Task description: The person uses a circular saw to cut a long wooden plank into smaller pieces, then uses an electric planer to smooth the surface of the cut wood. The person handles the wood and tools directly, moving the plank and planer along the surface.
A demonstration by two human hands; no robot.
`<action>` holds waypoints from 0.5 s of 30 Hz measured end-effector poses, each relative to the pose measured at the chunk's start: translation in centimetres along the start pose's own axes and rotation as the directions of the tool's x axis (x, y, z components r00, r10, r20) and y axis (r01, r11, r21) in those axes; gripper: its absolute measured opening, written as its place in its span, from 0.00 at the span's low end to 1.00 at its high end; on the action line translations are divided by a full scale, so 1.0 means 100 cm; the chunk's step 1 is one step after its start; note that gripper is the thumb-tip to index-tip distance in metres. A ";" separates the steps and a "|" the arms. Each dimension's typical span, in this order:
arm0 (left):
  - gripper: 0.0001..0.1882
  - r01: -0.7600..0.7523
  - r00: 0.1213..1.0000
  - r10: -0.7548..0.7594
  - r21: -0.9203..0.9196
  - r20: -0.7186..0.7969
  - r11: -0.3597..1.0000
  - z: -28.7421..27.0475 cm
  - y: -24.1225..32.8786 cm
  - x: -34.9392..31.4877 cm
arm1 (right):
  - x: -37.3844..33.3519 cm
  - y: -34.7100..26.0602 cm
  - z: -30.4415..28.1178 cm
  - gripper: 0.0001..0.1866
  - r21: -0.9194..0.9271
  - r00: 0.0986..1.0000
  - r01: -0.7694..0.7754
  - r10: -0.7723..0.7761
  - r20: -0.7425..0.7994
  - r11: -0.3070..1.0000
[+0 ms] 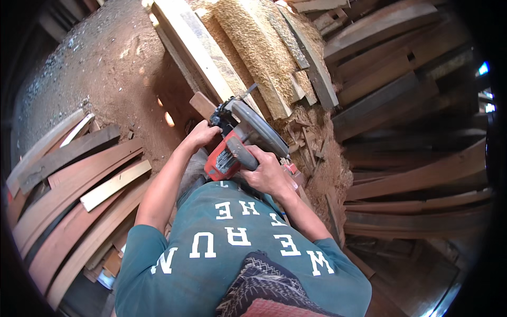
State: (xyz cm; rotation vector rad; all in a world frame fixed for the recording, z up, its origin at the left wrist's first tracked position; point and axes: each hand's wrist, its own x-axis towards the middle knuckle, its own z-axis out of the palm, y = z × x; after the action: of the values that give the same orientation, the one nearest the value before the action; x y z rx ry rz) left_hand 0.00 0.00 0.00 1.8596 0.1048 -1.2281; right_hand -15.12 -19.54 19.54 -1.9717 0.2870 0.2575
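A circular saw (218,160) with a red motor housing and a grey blade guard lies tilted close in front of my body. My right hand (268,171) wraps round its dark rear handle. At the saw's front, my left hand (200,135) is closed against the black fittings by its base; some of its fingers are hidden. Beyond the saw, a long pale board (195,45) runs away toward the upper left, its near end by the guard. Just past my left hand is a short reddish-brown wood piece (202,104).
Sawdust-covered planks (253,50) lie right of the pale board. Many curved boards are stacked on the left (74,203) and more dark timber (412,100) on the right. Wood scraps (311,145) and sawdust lie beside the saw. Brown dirt floor (113,68) stretches out at the upper left.
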 end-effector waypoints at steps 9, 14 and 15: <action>0.08 -0.105 0.988 0.127 -0.215 0.089 0.971 -0.034 0.012 0.024 | 0.024 0.022 0.027 0.27 0.150 0.992 -0.046 0.062 -0.107 0.988; 0.10 -0.004 0.999 0.004 -0.003 0.041 1.000 -0.040 0.040 0.044 | 0.052 0.029 0.019 0.23 0.185 0.986 -0.042 0.071 -0.151 0.982; 0.11 -0.005 1.000 0.001 0.126 0.030 0.992 -0.048 0.027 0.063 | 0.057 0.032 0.021 0.22 0.203 0.988 -0.038 0.067 -0.138 0.978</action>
State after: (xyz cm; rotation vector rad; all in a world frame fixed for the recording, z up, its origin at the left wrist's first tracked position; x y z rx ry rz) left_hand 7.90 -0.66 -2.68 1.9474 0.0082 -1.2860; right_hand -10.83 -19.41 14.16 -1.7876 0.4426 0.1143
